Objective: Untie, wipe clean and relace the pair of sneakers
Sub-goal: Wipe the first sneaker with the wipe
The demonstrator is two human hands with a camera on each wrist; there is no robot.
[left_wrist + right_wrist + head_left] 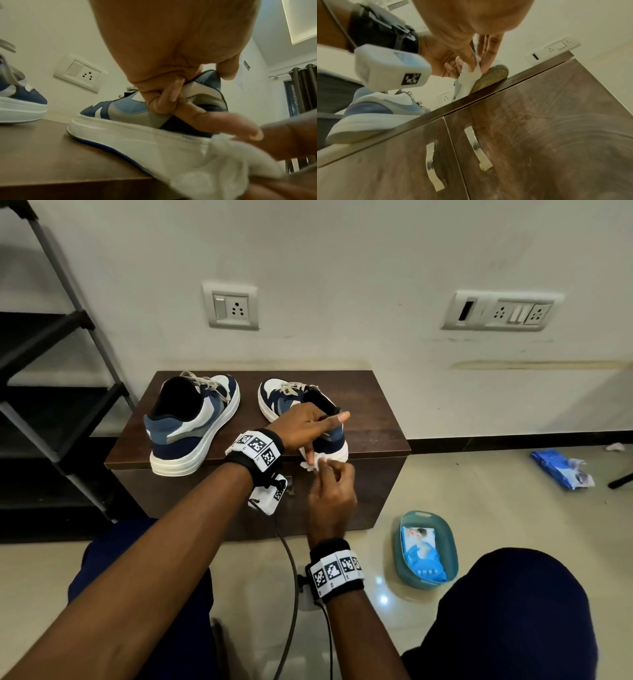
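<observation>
Two blue, grey and white sneakers with loose laces stand on a dark wooden cabinet (376,419). The left sneaker (191,422) stands free, heel towards me. My left hand (305,426) grips the heel collar of the right sneaker (284,398), thumb over the rim, and tilts it so its heel overhangs the cabinet's front edge (120,135). My right hand (330,491) pinches a white wipe (313,463) between thumb and fingers and presses it on that sneaker's white sole at the heel (471,75). The wipe (223,169) covers the sole's rear end.
A teal basin (426,549) holding a blue pack of wipes sits on the floor at the right. Another blue wipe pack (563,469) lies further right. A black shelf rack (51,371) stands at the left. The cabinet doors carry metal handles (435,167). Wall sockets (231,306) sit behind.
</observation>
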